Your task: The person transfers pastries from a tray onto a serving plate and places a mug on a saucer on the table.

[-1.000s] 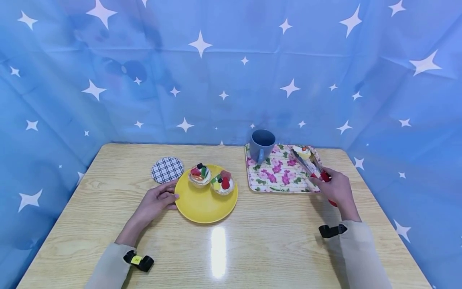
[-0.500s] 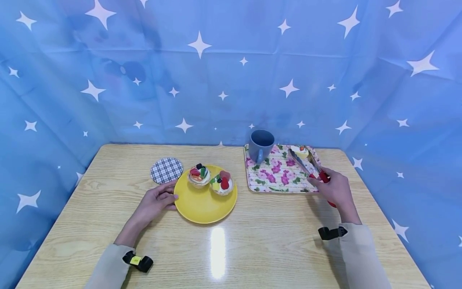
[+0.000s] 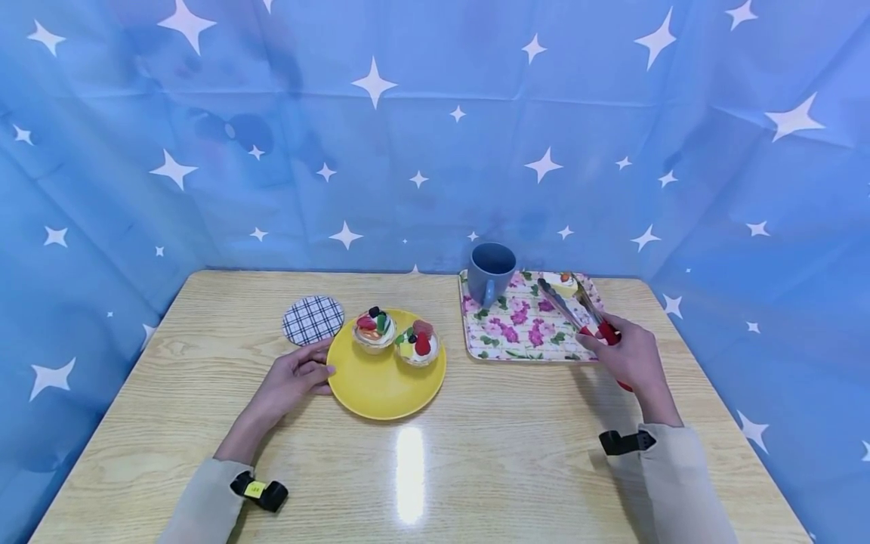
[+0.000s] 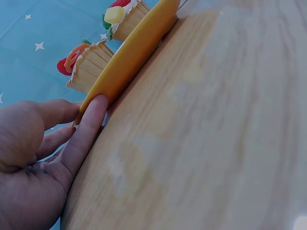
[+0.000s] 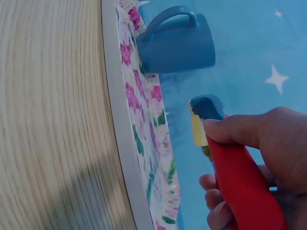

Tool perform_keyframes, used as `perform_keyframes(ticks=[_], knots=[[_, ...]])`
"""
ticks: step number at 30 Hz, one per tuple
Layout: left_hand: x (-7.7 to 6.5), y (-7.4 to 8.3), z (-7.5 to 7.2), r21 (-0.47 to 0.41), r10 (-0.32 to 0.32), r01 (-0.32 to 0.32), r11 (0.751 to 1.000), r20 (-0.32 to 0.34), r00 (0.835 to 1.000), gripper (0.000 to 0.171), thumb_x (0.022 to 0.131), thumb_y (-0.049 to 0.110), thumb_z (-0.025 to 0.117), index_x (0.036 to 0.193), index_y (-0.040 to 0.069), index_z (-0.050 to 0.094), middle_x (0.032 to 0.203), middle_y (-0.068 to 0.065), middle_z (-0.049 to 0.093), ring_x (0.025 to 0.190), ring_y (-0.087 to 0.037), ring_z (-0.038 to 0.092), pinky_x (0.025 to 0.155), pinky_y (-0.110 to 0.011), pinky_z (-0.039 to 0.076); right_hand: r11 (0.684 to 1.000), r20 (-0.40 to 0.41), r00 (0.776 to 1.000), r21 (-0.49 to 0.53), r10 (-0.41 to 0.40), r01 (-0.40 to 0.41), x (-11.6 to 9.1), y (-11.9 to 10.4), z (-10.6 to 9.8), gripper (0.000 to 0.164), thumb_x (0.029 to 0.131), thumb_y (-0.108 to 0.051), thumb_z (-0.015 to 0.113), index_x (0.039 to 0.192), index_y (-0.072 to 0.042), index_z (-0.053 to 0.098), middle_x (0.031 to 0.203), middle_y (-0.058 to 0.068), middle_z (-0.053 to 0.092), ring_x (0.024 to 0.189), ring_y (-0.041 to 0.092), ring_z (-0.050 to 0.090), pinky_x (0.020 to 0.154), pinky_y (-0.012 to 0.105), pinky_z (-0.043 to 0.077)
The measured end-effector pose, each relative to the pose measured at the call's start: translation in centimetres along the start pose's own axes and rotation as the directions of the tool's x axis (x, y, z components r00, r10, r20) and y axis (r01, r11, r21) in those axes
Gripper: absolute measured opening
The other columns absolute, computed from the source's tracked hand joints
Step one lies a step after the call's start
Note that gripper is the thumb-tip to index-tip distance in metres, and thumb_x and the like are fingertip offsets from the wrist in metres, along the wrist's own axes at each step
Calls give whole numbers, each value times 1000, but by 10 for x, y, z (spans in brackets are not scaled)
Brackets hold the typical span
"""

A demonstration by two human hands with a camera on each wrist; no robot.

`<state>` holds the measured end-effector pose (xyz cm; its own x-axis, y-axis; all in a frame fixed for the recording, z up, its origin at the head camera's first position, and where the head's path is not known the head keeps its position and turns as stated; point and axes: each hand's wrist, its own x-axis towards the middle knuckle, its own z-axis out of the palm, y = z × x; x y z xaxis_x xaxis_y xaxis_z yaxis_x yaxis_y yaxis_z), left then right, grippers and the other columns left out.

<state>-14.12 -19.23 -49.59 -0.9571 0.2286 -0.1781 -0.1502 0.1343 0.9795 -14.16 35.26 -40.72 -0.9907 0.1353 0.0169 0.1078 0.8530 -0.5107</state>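
In the head view, my left hand (image 3: pixel 292 379) pinches the left rim of a yellow plate (image 3: pixel 386 394), thumb and fingers on its edge. Two fruit-topped cream tarts, one (image 3: pixel 374 332) at the back left and another (image 3: pixel 418 346) to its right, sit on that plate. My right hand (image 3: pixel 632 357) grips red-handled tongs (image 5: pixel 242 177). Between the tong arms is a small yellow cake slice (image 3: pixel 563 284) with an orange-red topping. Blue backdrop shows between slice and tray in the right wrist view, so it looks raised above the tray. My hand partly hides the handles.
A floral tray (image 3: pixel 519 332) lies at the table's back right, with a blue-grey mug (image 3: pixel 486 276) on its left corner. Behind the plate's left side lies a round checked coaster (image 3: pixel 313 320). A blue star-patterned curtain (image 3: pixel 421 136) stands behind the wooden table (image 3: pixel 503 468).
The tongs and the cake slice between their arms have shifted slightly left and back over the tray. My left hand keeps the plate where it was; the head view has drifted a little.
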Motion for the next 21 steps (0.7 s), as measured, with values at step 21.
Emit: perform_keyframes(ticks=[21], knots=[[1, 1, 0, 25, -27, 27, 999, -15, 1000, 60, 101, 12, 65, 157, 17, 44, 131, -19, 54, 103, -11, 71, 85, -33, 67, 1000, -7, 1000, -16, -13, 13, -11, -14, -3, 77, 98, -48, 65, 153, 2, 44, 124, 32, 59, 95, 37, 58, 61, 26, 48]])
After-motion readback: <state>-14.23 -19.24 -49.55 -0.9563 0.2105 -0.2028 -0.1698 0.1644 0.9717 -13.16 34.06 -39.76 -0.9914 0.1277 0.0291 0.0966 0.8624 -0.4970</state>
